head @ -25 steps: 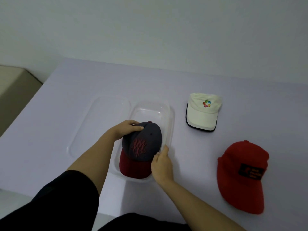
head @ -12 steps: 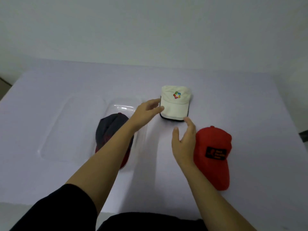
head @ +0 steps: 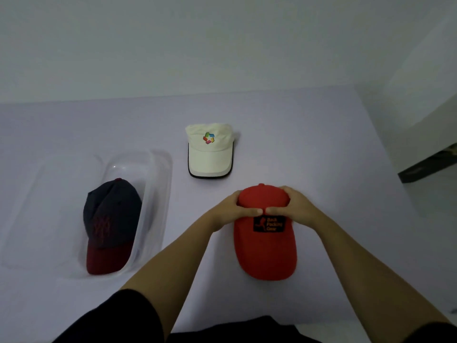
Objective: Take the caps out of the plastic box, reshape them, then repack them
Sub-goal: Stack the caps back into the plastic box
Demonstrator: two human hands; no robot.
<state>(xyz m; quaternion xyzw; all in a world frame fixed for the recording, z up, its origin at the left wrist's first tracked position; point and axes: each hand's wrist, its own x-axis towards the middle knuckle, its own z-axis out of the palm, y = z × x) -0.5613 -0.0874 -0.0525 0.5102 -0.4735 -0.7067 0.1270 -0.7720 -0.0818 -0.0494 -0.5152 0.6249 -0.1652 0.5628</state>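
Head camera: I see the left hand point(head: 230, 212) and right hand point(head: 298, 210) gripping the red cap point(head: 265, 251) on the desk point(head: 346, 169), fingers point(head: 249, 211) curled round its crown, likely to reshape it, with the plastic box point(head: 163, 184) left of them.

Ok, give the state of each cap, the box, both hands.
Red fabric cap with black patch: on the table, gripped.
Navy cap with maroon brim: lying in the box.
Cream cap with colourful logo: on the table, untouched.
Clear plastic box: open, holding one cap.
Left hand: grips the red crown.
Right hand: grips the red crown.
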